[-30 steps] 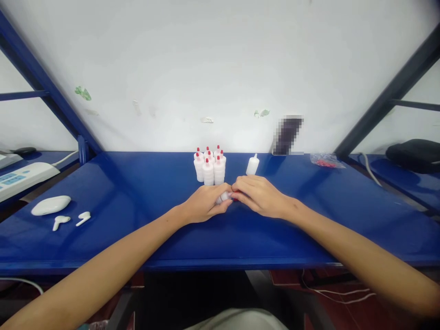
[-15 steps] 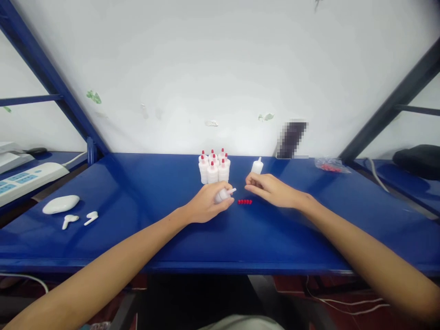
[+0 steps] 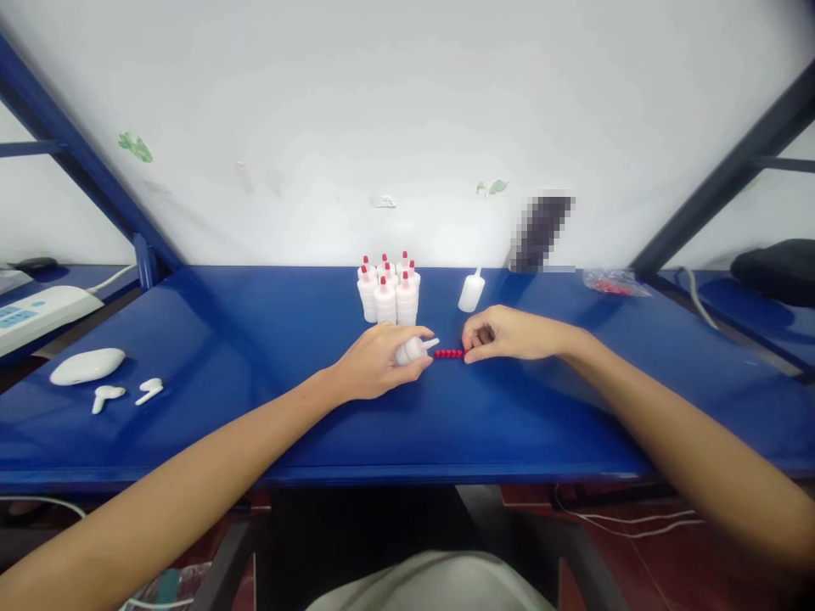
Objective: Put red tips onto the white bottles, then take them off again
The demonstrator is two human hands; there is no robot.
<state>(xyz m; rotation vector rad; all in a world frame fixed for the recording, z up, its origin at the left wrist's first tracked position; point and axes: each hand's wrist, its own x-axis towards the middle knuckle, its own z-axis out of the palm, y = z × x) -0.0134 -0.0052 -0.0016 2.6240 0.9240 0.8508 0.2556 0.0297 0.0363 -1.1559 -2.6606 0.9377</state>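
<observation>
My left hand (image 3: pixel 373 361) is wrapped round a white squeeze bottle (image 3: pixel 411 350), tilted with its bare nozzle pointing right. My right hand (image 3: pixel 506 333) is low over the table with thumb and index finger pinched on a red cap (image 3: pixel 467 352) at the right end of a short row of red caps (image 3: pixel 449 354). Behind the left hand stands a cluster of several white bottles (image 3: pixel 385 297) with red caps on their nozzles. One more white bottle (image 3: pixel 471 293) stands uncapped behind the right hand.
A white earbud case (image 3: pixel 87 367) and two earbuds (image 3: pixel 150 390) lie at the left of the blue table (image 3: pixel 306 437). Beyond them is a power strip (image 3: pixel 38 314). A clear bag with red pieces (image 3: pixel 615 286) lies at the back right, near a pixelated dark object (image 3: pixel 541 233) by the wall.
My right hand has moved down to the right end of the cap row, its fingers now at the caps. My left hand still holds the bottle. The whole view has shifted slightly.
</observation>
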